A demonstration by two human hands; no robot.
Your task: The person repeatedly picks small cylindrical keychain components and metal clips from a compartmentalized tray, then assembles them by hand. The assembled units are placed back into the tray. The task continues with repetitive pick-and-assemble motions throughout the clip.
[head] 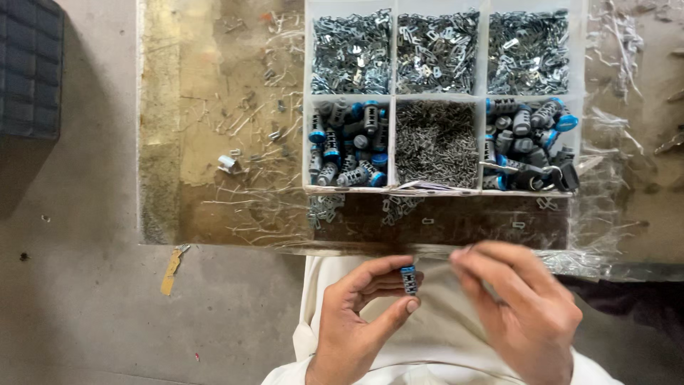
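Observation:
My left hand [356, 314] pinches a small grey cylinder with a blue end [408, 279] between thumb and forefinger, over my lap in white cloth. My right hand [524, 303] is just to its right, fingers curled together near the cylinder; whether it holds a small metal piece is too blurred to tell. Both hands are below the front edge of the workbench [214, 178].
A white compartment tray [392, 98] stands on the bench. Its top cells hold shiny metal clips [350, 53], its lower cells grey-and-blue cylinders [347, 146] [527, 142] and thin wire pieces [436, 142]. Loose clips [229, 163] lie on the bench; a dark crate [28, 64] sits far left.

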